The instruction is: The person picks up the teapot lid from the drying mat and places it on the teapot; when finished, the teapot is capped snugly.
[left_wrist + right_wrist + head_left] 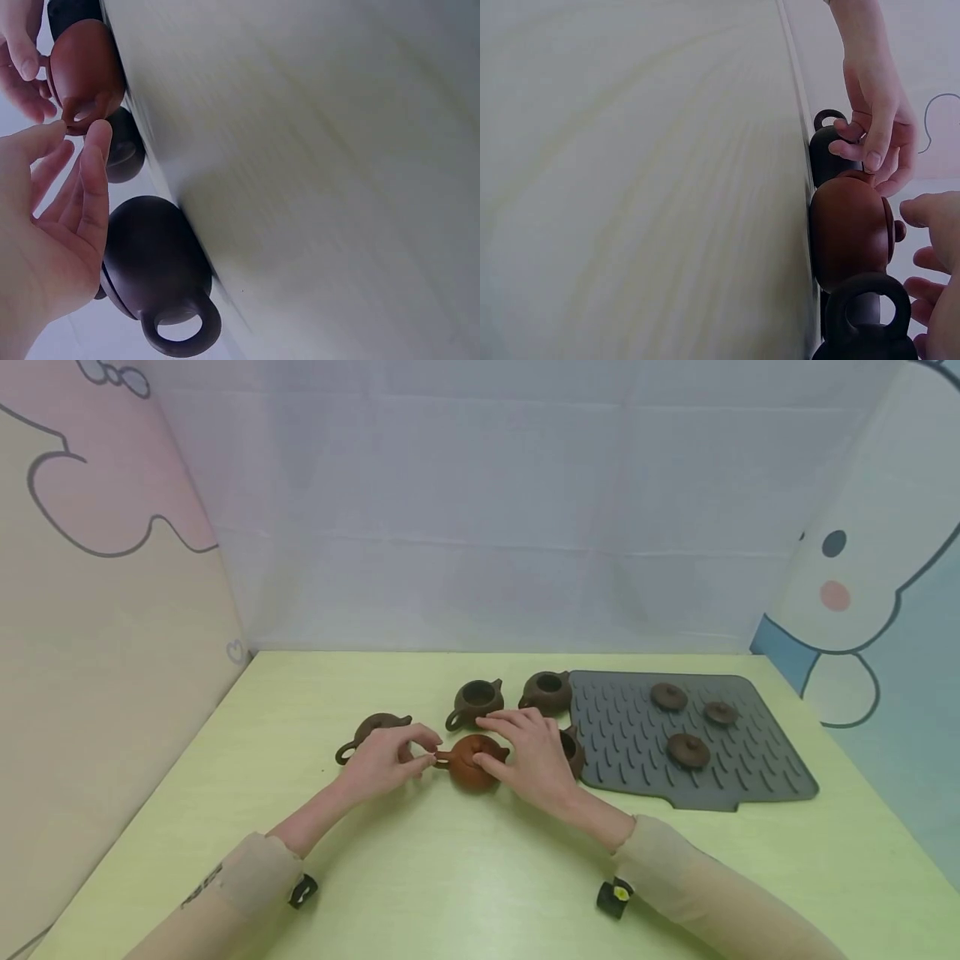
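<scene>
Head view: red-brown teapot (467, 773) on bench (465, 885); L grip (382, 762) pinches handle (442, 760), R grip (538, 768) loose near lid (890, 232); dk teapots (468, 708) L, R & behind it; mat (622, 760) w/ dk lids (688, 752) farther R; sleeve print (201, 887) illegible.

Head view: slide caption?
Left hand and right hand at a round reddish clay teapot; three round brown lids on grey ridged mat.
</scene>
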### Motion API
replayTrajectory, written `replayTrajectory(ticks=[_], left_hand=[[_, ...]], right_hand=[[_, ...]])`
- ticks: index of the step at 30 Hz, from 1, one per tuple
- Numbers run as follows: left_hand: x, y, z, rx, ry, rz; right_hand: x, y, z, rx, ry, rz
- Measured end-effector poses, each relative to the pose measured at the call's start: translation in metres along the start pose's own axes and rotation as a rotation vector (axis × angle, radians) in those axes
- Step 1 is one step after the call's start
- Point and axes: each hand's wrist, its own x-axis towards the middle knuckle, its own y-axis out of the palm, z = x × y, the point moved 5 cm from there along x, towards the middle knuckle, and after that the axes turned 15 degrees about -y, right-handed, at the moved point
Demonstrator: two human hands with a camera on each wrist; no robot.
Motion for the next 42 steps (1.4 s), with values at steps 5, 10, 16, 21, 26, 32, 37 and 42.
replayTrajectory(ticks=[5,10,16,21,26,32,37,42], left_hand=[[-0.001,-0.003,-0.002,-0.007,0.021,-0.058],[-0.002,-0.006,-0.003,-0.035,0.035,-0.110],[-0.005,-0.008,-0.008,-0.099,0.046,-0.161],[-0.005,-0.005,-0.016,-0.156,0.062,-0.189],[-0.003,0.004,-0.029,-0.164,0.106,-0.190],[-0.002,0.019,-0.047,-0.205,0.140,-0.121],[-0.001,0.028,-0.059,-0.241,0.168,-0.066],[0.000,0.039,-0.068,-0.238,0.168,-0.021]], right_hand=[[-0.002,-0.004,-0.002,0.015,-0.043,-0.035],[-0.005,-0.011,-0.006,0.029,-0.115,-0.082],[-0.009,-0.020,-0.015,0.033,-0.160,-0.118],[-0.015,-0.028,-0.025,0.027,-0.175,-0.148],[-0.023,-0.039,-0.036,0.022,-0.165,-0.180],[-0.032,-0.051,-0.047,0.016,-0.156,-0.232],[-0.039,-0.058,-0.056,0.005,-0.151,-0.251],[-0.046,-0.064,-0.066,-0.010,-0.158,-0.263]])
